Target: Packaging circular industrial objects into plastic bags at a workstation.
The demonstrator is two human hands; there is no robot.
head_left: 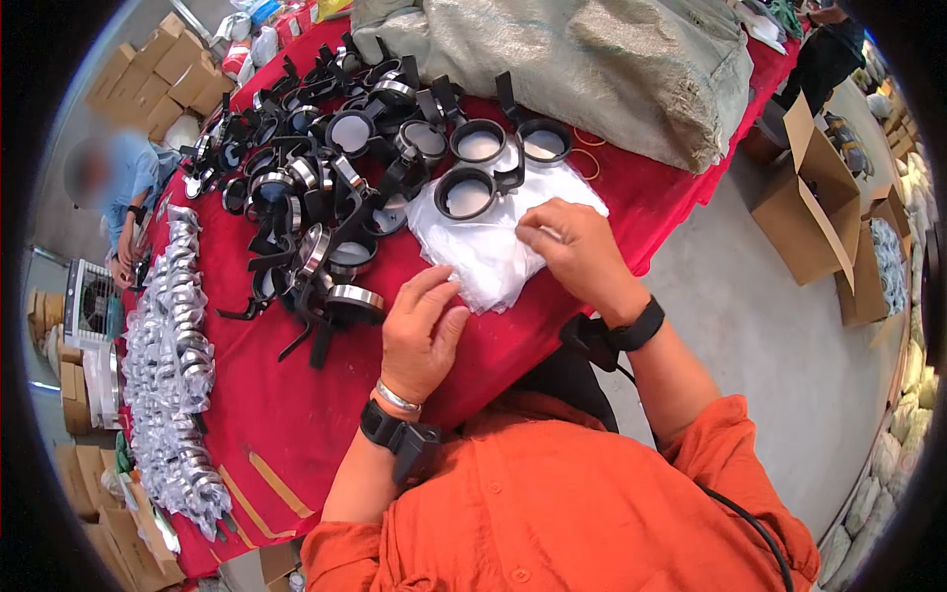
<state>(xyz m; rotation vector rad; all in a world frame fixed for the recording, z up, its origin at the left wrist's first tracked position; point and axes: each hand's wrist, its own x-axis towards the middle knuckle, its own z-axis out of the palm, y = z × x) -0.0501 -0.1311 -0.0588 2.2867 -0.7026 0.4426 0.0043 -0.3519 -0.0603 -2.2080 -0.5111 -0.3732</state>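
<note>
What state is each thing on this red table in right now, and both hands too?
Left hand: flat, fingers spread, pressing the bag stack's edge.
Right hand: fingertips pinching the top bag.
Clear plastic bags: stacked, empty, crumpled.
Black-strapped lamps: loose, unbagged, heaped.
Bagged lamps: sealed, laid in a long row.
Grey sack: slumped, bulging.
Cardboard box: open on the floor.

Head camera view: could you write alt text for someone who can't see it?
A person in an orange shirt rests both hands, left hand and right hand, on a stack of clear plastic bags on a red-covered table. A pile of black round strapped lamps lies beyond, with bagged ones in a row at left.
</note>
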